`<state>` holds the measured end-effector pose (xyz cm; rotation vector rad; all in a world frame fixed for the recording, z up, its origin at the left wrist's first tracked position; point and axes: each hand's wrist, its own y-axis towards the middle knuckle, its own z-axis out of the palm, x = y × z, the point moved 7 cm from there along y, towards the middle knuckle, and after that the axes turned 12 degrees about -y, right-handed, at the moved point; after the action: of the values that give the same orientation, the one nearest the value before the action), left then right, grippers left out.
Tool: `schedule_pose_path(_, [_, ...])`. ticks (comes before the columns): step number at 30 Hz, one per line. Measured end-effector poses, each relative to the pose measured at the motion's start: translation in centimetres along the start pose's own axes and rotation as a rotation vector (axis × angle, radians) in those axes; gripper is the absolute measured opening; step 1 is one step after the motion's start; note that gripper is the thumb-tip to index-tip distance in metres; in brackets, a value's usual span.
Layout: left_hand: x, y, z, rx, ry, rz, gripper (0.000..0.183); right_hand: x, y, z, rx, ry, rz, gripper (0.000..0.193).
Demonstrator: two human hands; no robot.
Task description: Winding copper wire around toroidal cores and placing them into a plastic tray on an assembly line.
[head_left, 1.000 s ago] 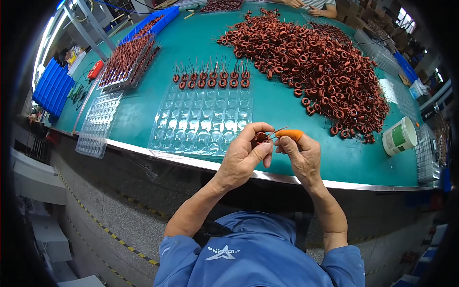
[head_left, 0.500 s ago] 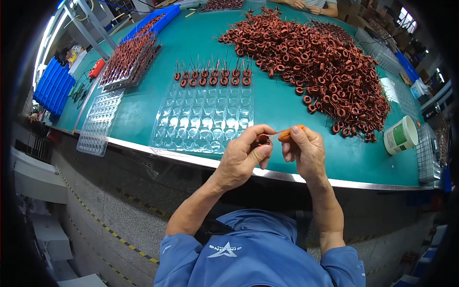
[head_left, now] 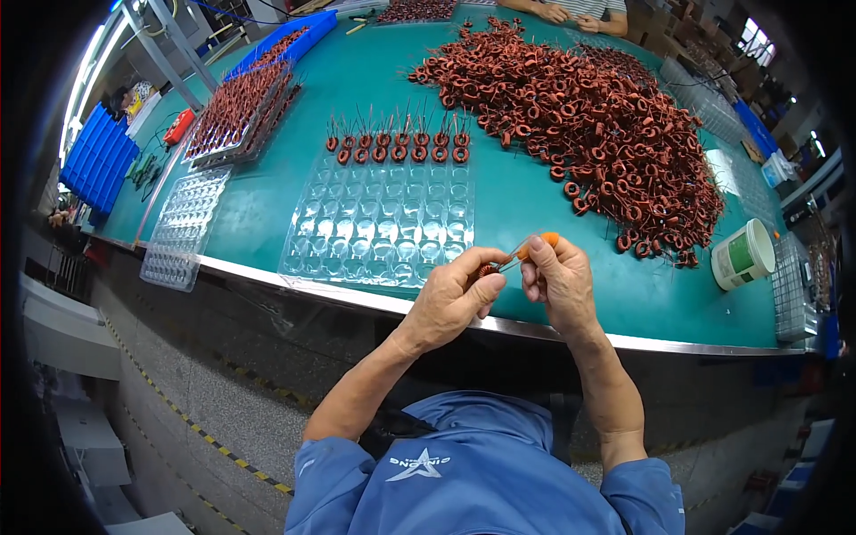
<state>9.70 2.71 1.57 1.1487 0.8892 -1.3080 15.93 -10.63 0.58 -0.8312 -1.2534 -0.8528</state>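
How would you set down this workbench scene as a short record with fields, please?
Left hand: pinches a wire-wound toroidal coil
Right hand: thumb and index finger, with orange finger cot, close to the coil's wire leads; grip on them unclear
Clear blister tray: left of the hands' far side, coils in its two far rows
Loose coils: large heap on green tabletop
Right side: white tub
Far edge: co-worker's hands
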Motion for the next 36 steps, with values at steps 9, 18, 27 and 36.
schedule_pose_path(9, [-0.3,-0.5,-0.1,-0.029,0.146,0.100,0.027,0.6,-1.4,1.4,0.031,-0.201,-0.153,0.020])
schedule_pose_path(18, [-0.2,-0.8,1.3,-0.052,0.082,0.016,0.022,2.3,-3.2,1.2,-0.288,-0.707,-0.431,0.011])
schedule_pose_path(27, [0.9,-1.8,0.7,0.015,-0.005,-0.156,0.023,0.3,-2.0,0.8,-0.073,-0.176,-0.187,0.017])
schedule_pose_path(36, [0.2,-1.3,0.6,-0.053,0.231,-0.030,0.019,-0.8,-3.5,0.5,-0.143,-0.278,-0.090,0.023])
